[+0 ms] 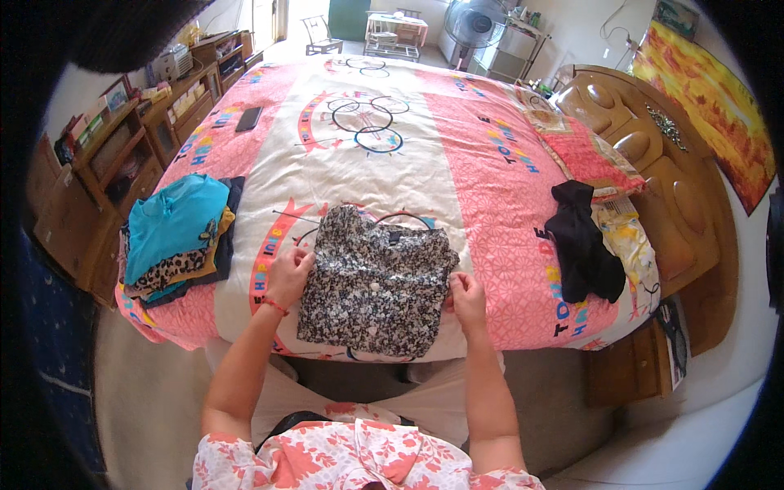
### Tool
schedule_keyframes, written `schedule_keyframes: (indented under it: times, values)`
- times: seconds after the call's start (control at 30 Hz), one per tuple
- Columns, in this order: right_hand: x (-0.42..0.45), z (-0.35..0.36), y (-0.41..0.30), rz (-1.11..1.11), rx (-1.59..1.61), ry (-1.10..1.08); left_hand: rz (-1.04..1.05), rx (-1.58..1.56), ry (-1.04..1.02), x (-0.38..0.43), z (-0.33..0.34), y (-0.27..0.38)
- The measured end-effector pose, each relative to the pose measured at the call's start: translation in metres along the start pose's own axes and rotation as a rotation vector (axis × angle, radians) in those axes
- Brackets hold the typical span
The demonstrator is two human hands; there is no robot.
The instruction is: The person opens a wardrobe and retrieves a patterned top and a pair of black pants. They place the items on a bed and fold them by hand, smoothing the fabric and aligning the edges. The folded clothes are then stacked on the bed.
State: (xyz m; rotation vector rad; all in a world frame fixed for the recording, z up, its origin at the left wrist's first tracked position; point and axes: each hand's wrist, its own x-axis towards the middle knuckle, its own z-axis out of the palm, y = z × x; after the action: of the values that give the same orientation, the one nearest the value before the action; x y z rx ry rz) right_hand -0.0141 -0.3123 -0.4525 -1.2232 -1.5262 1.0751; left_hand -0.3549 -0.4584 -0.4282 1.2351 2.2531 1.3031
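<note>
A black-and-white floral garment, folded into a rough square, lies on the near part of the bed in front of me. My left hand pinches its left edge, a red string bracelet at the wrist. At the opposite side, my right hand has its fingers closed on the right edge, below a bunched bit of fabric. Folded clothes form a stack at the left, with a turquoise top uppermost and leopard-print cloth under it. A crumpled black garment rests at the right side of the bed.
The bed has a pink and white printed cover. A dark phone-like object lies at its far left, a red pillow at the right by the wooden headboard. Wooden cabinets line the left; a standing fan is beyond the bed.
</note>
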Motion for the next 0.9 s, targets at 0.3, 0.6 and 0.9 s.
schedule_keyframes:
  times: [0.3, 0.6, 0.9]
  values:
    - [0.082, 0.02, 0.003, -0.168, -0.316, 0.02, -0.13, -0.175, -0.021, 0.087, 0.055, -0.021]
    - [0.083, 0.028, -0.01, -0.051, -0.091, -0.006, -0.104, -0.298, -0.163, 0.098, 0.062, -0.022]
    - [0.085, 0.029, -0.024, 0.0, 0.001, -0.125, -0.175, -0.513, -0.301, 0.109, 0.056, -0.002]
